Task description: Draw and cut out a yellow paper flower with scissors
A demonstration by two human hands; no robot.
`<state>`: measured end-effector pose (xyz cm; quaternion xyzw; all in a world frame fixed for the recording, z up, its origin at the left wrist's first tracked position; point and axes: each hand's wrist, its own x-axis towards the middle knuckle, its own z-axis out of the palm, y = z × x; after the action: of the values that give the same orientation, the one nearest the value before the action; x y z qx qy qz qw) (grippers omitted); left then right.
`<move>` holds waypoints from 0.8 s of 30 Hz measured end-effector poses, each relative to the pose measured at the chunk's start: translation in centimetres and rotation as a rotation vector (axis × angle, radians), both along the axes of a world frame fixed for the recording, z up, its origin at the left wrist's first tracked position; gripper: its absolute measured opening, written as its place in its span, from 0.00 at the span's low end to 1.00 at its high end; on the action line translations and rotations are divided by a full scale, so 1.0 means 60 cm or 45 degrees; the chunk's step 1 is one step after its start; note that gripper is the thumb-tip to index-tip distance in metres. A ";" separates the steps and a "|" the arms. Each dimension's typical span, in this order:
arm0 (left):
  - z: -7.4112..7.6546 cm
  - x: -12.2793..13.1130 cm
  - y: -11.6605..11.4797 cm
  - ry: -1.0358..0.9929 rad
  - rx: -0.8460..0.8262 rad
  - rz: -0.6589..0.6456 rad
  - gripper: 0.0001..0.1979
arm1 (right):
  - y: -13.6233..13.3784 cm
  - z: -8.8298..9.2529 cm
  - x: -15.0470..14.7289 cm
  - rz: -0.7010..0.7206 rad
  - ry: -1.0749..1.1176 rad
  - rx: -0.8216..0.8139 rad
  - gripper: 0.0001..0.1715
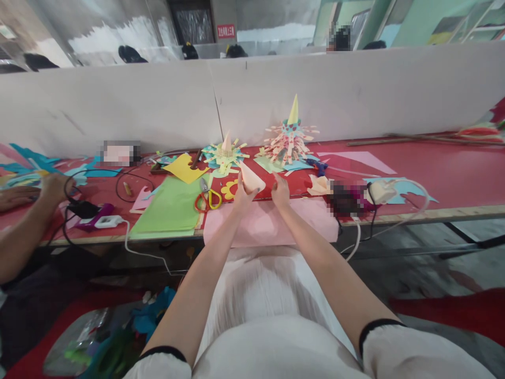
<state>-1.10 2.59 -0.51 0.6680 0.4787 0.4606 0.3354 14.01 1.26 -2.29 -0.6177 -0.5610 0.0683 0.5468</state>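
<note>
My left hand (244,196) is closed on a pale peach paper cone (251,178), its tip pointing up and to the left. To the right of the cone, my right hand (280,190) holds nothing, its fingers apart and a small gap from the cone. Pink paper (272,223) lies under my forearms at the table's front edge. Beside my left hand are a yellow flower-shaped cutout (229,190) and scissors (207,198) with red and yellow handles. Behind my hands stand two fringed paper pieces, a yellow-topped one (291,139) and a peach-topped one (226,152).
Green paper sheets (168,208) and yellow paper (185,168) lie to the left. A blue glue gun (317,166) rests at the right, near a white plug (381,192) with cables. A co-worker's hand (55,188) is far left. A white partition (158,105) runs behind the table.
</note>
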 end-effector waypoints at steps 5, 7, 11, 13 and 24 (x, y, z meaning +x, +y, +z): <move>0.004 0.005 -0.008 0.685 -0.048 -0.056 0.45 | -0.002 -0.003 -0.004 0.190 0.021 0.211 0.26; 0.006 0.007 -0.012 0.896 0.001 -0.144 0.43 | -0.005 -0.001 -0.009 0.344 -0.059 0.156 0.31; 0.006 0.007 -0.012 1.028 0.049 -0.205 0.39 | -0.009 0.003 -0.018 0.362 -0.149 0.017 0.31; 0.004 0.008 -0.010 1.015 0.042 -0.181 0.38 | -0.007 0.003 -0.018 0.282 -0.115 -0.016 0.29; 0.002 0.007 -0.011 0.953 0.135 0.216 0.23 | 0.025 -0.006 0.004 0.072 0.233 -0.206 0.48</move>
<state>-0.67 1.91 -0.38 0.7644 0.5970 0.2353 0.0633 14.22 2.78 -2.67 -0.6349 -0.5185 0.1848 0.5421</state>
